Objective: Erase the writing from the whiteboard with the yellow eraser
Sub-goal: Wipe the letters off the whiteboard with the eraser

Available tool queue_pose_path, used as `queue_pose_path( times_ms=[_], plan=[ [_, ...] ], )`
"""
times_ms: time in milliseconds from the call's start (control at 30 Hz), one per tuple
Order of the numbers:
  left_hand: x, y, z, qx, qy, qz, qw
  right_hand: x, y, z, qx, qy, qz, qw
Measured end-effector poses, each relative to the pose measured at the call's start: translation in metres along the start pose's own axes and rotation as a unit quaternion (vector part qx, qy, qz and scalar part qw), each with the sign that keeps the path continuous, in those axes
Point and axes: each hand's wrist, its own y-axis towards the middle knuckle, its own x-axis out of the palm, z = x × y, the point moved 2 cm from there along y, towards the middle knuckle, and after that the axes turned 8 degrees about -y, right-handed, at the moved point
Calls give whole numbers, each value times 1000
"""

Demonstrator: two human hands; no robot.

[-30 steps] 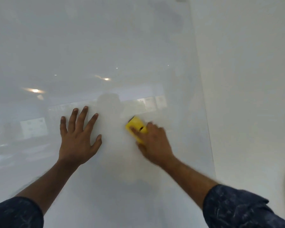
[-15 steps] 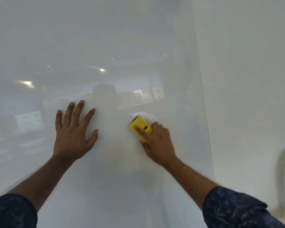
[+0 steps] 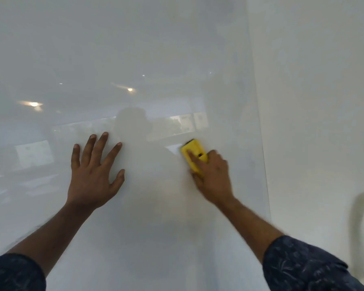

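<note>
Item count: one whiteboard; one yellow eraser; two hands, namely one left hand and one right hand; two dark patterned sleeves; one white wall at the board's right edge.

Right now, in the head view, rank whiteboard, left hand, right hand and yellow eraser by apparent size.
1. Whiteboard
2. Left hand and right hand: the left looks larger, but it is splayed flat
3. Yellow eraser

Soft, hazy light; lamp glare on the glossy whiteboard; slight motion blur.
</note>
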Motion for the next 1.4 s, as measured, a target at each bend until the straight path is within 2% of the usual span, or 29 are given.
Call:
queue_pose_path(
  times_ms=[100,167,233,367,500,567,667,733,767,800,867,933,1000,1133,1267,1333,1400],
  plan=[
    [2,-3,-4,12,4,1,1000,17,-45,-43,-141,0,-50,989],
    [1,-5,-7,17,5,0,1000,21,-71,-39,-194,-3,-78,978],
    [0,-7,-9,19,6,-4,1000,16,-70,-11,-157,-19,-64,985],
    [-5,-12,-17,16,12,-14,1000,-10,-15,25,31,-19,-23,999],
    [-10,-10,-22,19,15,-18,1000,-20,46,-15,34,-13,14,999],
    [-12,-8,-22,23,14,-19,999,-17,50,-44,-1,-9,12,1000],
    [-14,-8,-24,17,16,-15,1000,-4,11,-74,-148,-20,-31,988],
    [-17,-10,-27,0,19,-9,1000,1,-16,-57,-221,-37,-59,973],
    [-19,-13,-32,-9,20,-9,1000,0,-23,-40,-218,-46,-58,973],
    [-22,-15,-38,-16,21,-10,1000,-2,-24,-18,-181,-61,-49,980],
    [-28,-22,-49,-16,26,-21,999,-11,-16,21,-29,-66,-33,997],
    [-32,-29,-54,-12,29,-34,999,-18,3,39,100,-22,-30,994],
    [-35,-32,-56,-14,28,-41,999,-18,22,22,130,2,-5,992],
    [-38,-36,-60,-18,25,-37,999,-3,24,-70,44,18,13,999],
    [-32,-41,-58,-25,15,-22,999,21,-30,-148,-84,21,-37,996],
    [-30,-42,-54,-33,12,-12,999,25,-60,-156,-141,19,-83,986],
    [-27,-45,-51,-31,12,-9,999,24,-73,-139,-141,27,-105,984]
  ],
)
